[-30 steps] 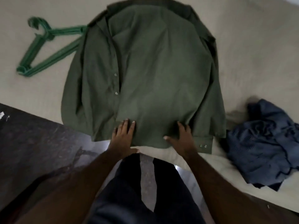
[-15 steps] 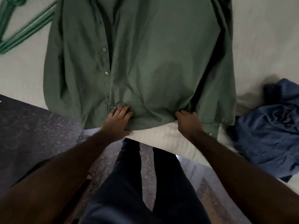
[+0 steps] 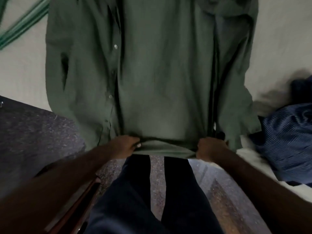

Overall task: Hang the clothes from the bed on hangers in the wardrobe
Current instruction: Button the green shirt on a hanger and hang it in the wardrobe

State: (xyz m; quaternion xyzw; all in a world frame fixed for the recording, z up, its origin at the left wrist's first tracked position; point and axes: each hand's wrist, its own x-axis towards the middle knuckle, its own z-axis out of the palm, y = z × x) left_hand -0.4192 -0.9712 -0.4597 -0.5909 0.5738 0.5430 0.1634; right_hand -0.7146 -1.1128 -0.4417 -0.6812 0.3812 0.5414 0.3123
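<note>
A second ago both hands lay flat on the hem of the green shirt. Now each has closed on that hem, which is lifted off the bed and drawn to its near edge, and the shirt fills more of the view.

The bed's pale sheet shows bare on both sides of the shirt: a broad strip to its left and a smaller patch to its upper right. The shirt lies front up, its button placket left of its middle and its sleeves folded in along its sides. Its collar end is cut off by the top of the view. Below the shirt's hem the bed ends at an edge that slants across the view, and the dark speckled floor begins there, where the person's legs in dark trousers stand.

A blue striped garment lies crumpled to the right of the shirt, just beside its right cuff; whether they touch cannot be told. The green hangers lie blurred at the shirt's upper left, reaching up to its side.

The left hand pinches the hem below the placket with curled fingers. The right hand is clenched round the hem at the shirt's right seam, and the fabric is taut between the two.
</note>
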